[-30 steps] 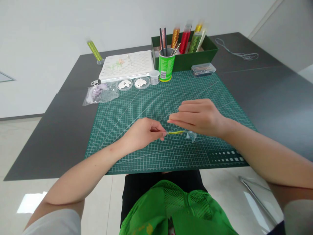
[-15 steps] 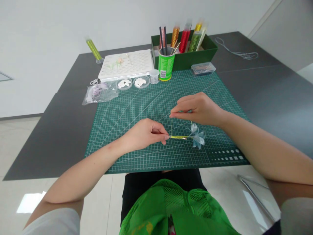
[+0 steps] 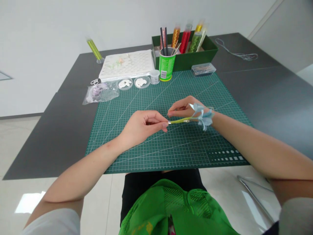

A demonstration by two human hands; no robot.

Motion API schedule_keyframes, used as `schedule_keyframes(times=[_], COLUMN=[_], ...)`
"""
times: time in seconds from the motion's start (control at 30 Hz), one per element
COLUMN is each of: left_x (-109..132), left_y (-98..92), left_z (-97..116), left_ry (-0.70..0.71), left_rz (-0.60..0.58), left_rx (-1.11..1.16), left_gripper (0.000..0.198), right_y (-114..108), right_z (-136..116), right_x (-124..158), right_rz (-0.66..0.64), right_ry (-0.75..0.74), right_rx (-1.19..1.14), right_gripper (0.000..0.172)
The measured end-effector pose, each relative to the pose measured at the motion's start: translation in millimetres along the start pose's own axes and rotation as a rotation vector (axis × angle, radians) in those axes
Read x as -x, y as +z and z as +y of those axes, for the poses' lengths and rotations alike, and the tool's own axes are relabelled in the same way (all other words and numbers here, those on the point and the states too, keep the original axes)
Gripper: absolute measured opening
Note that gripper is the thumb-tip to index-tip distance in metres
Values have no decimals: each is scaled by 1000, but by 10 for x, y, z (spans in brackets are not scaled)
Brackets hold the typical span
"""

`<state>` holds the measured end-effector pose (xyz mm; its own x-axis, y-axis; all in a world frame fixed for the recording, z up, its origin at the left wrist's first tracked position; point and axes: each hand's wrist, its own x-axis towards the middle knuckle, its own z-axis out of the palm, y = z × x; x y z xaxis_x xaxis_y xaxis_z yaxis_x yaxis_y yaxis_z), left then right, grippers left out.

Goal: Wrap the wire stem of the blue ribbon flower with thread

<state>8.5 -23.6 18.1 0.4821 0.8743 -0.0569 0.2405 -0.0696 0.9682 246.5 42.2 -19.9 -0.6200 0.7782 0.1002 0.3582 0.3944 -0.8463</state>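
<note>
My left hand pinches the bare end of a thin yellow-green stem, held level above the green cutting mat. A small pale blue flower sits at the stem's right end, in front of my right wrist. My right hand lies just behind the stem with its fingertips pinched together near the stem's left end. What those fingers hold is too fine to make out.
At the mat's far edge stand a green can of tools, a small jar, two clear dishes of white pieces and a clear plastic case. Behind are a white foam board, a green box of thread tubes and a plastic bag.
The stem and flower have risen from the mat and moved away from me. My right hand dropped back down behind the stem, so the flower now sits in front of its wrist.
</note>
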Motion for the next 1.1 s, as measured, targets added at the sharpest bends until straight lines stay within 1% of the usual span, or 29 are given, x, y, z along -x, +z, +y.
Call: schedule_keyframes(times=[0.03, 0.1, 0.23, 0.33, 0.4, 0.47, 0.57, 0.67, 0.77, 0.87, 0.93, 1.0, 1.1], left_x=[0, -6, -50, -96, -119, -133, -140, -143, -147, -146, -138, -120, -77], left_y=[-2, -13, -61, -94, -103, -103, -95, -100, -126, -153, -158, -146, -98], left_z=[2, -13, -95, -167, -195, -203, -189, -177, -189, -226, -255, -280, -303], left_ry=[31, 82, 153, 219, 247, 248, 240, 221, 217, 252, 272, 317, 462], left_rz=[57, 180, 422, 530, 564, 577, 584, 593, 594, 578, 551, 496, 364], left_rx=[3, -9, -99, -130, -124, -115, -114, -149, -239, -378, -536, -743, -988], left_gripper=[15, 17, 19, 14, 13, 13, 12, 15, 22, 17, 15, 15, 19], right_y=[17, 59, 157, 244, 301, 345, 374, 369, 362, 353, 328, 277, 163], right_z=[23, 59, 54, 2, -29, -53, -99, -176, -259, -343, -417, -506, -623], right_x=[-9, -16, 9, 47, 75, 104, 148, 182, 205, 235, 271, 315, 361], right_rz=[1, 44, 108, 123, 122, 137, 204, 252, 262, 242, 233, 237, 290], right_ry=[3, -15, -64, -163, -280, -434, -652, -750, -775, -786, -783, -730, -615], right_rx=[-19, -41, 26, 111, 222, 376, 587, 702, 667, 582, 507, 419, 334], right_gripper=[45, 45, 35, 29, 27, 25, 23, 19, 16, 14, 12, 13, 16])
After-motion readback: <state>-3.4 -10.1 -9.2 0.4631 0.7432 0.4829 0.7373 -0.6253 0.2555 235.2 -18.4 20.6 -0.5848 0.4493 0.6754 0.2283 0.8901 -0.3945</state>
